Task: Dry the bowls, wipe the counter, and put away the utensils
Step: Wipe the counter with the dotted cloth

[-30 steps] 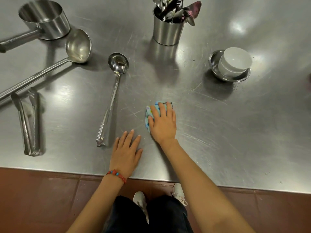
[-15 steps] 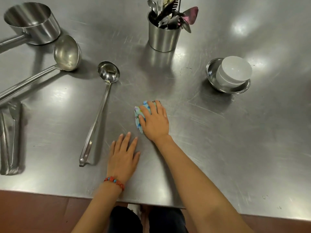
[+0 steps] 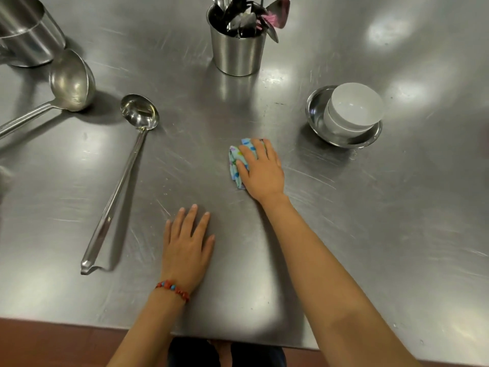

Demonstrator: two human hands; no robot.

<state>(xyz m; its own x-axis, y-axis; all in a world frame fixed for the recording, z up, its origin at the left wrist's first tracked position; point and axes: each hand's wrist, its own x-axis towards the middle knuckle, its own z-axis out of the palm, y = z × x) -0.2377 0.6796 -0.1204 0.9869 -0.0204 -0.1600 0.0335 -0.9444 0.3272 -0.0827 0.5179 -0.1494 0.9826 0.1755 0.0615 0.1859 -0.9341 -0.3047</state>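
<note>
Pressing flat on folded blue patterned cloth (image 3: 236,165), centre of frame: right hand (image 3: 260,169), fingers straight and spread over the fabric, cloth edge showing past fingertips on the left side. Resting palm-down on bare table (image 3: 397,234), lower centre: left hand (image 3: 186,250), fingers straight, slightly spread, holding nothing; red beaded bracelet (image 3: 173,289) at wrist.

Lying left of centre: small ladle (image 3: 120,178), cup toward upper frame, handle running down-left, hooked end near lower left. Well apart from both hands. Upper left: large ladle (image 3: 70,80), handle exiting left edge; just beside it, steel pot (image 3: 27,38), cropped by top-left corner.

Top centre: steel utensil holder (image 3: 238,53), upright, filled with spoons and utensils, tops cut by upper frame edge. Right of centre: white bowls (image 3: 353,109), stacked, tilted inside shallow steel bowl (image 3: 317,115); near cloth, not touching. Water drops just below steel bowl rim.

Table front edge crossing bottom of frame; brown floor (image 3: 53,343) below it. Open steel surface across whole right half and lower left. Between the hands: bare strip of table.
</note>
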